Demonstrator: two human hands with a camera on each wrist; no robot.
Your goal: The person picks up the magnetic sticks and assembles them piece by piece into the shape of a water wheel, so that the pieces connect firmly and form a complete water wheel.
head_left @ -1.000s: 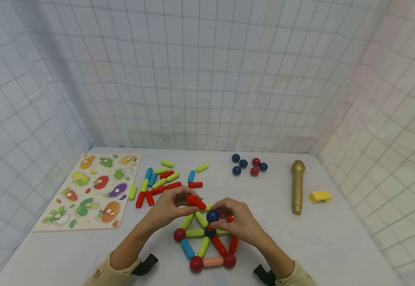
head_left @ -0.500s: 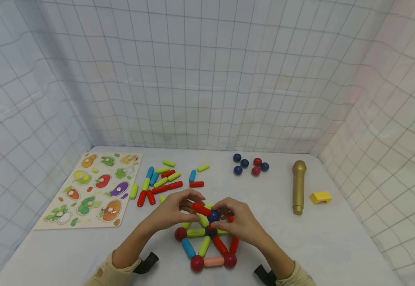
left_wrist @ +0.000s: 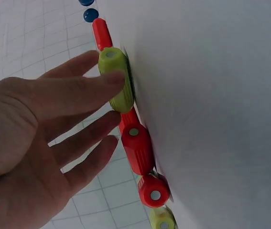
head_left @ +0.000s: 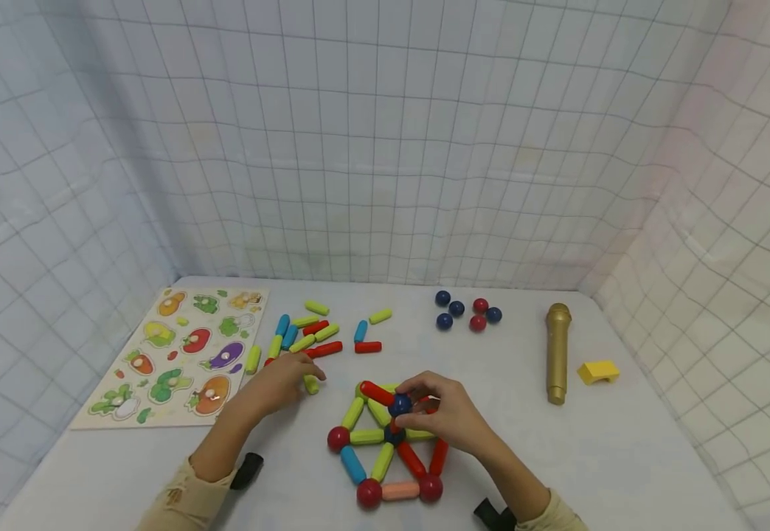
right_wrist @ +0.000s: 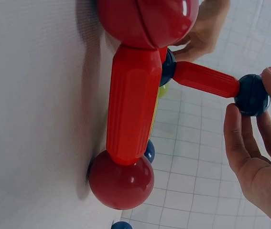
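Note:
A flat frame of coloured sticks and red balls (head_left: 369, 493) lies on the white table (head_left: 611, 457). Above its centre my right hand (head_left: 418, 404) pinches a dark blue ball (head_left: 400, 404) (right_wrist: 251, 94). A red stick (head_left: 377, 393) slopes off that ball to the left, and another red stick (right_wrist: 206, 78) runs from it down to the frame's centre. My left hand (head_left: 305, 375) is off to the left with its fingers (left_wrist: 78, 90) straight, one fingertip touching a loose green stick (head_left: 310, 383) (left_wrist: 116, 78). Two red sticks (left_wrist: 136, 148) lie just beside it.
A fruit puzzle board (head_left: 172, 354) lies at the left. Loose sticks (head_left: 305, 335) are scattered behind my left hand. Several blue and red balls (head_left: 466, 311) sit at the back. A gold microphone (head_left: 557, 352) and a yellow block (head_left: 599, 372) are at the right. Netted walls enclose the table.
My left hand let go of the red stick, which now hangs from the raised blue ball, and moved left to the loose sticks. The right hand stayed on the ball.

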